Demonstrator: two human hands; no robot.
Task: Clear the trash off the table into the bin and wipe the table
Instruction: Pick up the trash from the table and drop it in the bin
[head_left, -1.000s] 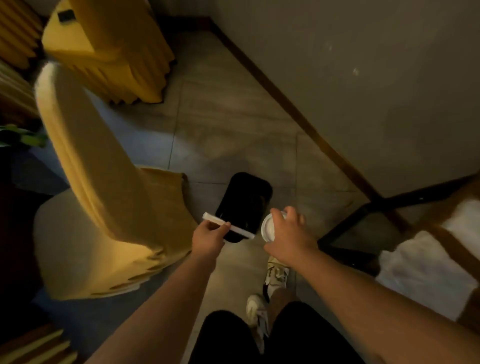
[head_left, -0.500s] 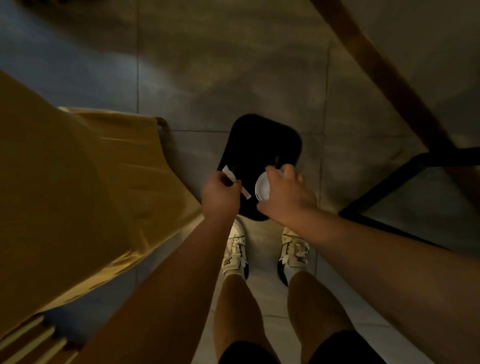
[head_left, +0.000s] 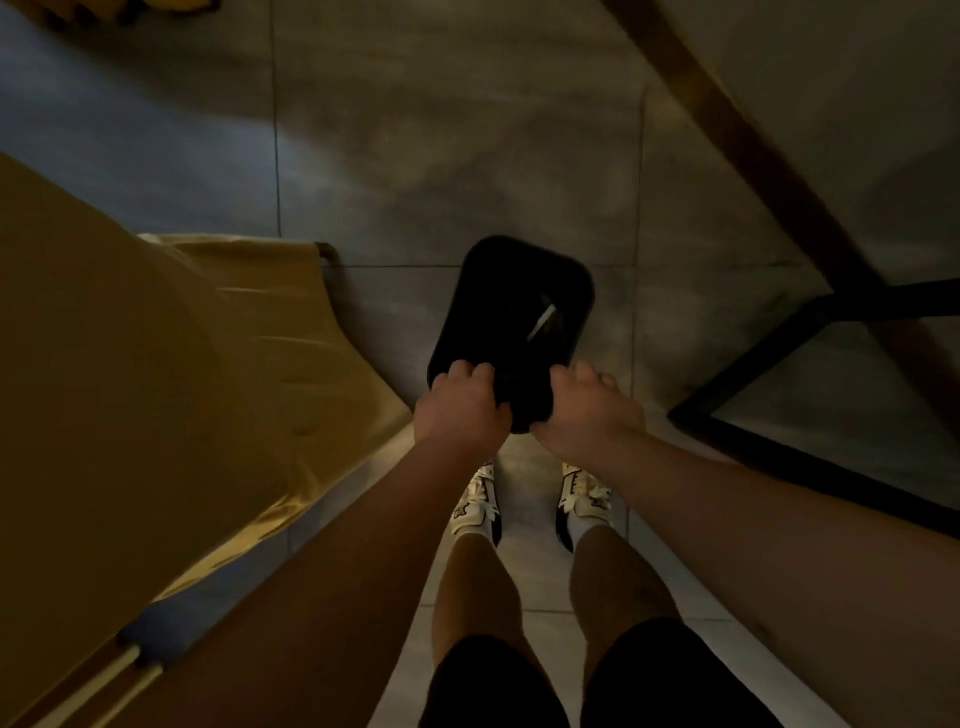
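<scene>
A black rectangular bin (head_left: 511, 283) stands on the tiled floor just ahead of my feet. Inside it lies a white strip (head_left: 541, 322), slanted against the dark interior. My left hand (head_left: 460, 408) hovers over the bin's near left rim with its fingers curled in and nothing showing in it. My right hand (head_left: 589, 408) is over the near right rim, fingers bent downward. The white cup is not visible; whether it is under my right hand or down in the bin is hidden.
A chair in a yellow cover (head_left: 156, 374) stands close on the left, almost touching the bin. A black metal table frame (head_left: 810, 332) runs along the floor at right, with a wall and brown skirting (head_left: 727, 130) beyond. My white shoes (head_left: 584, 499) stand just behind the bin.
My view tipped down over the bin. The white strip left my left hand and now lies in the bin. The white cup at my right hand is no longer visible.
</scene>
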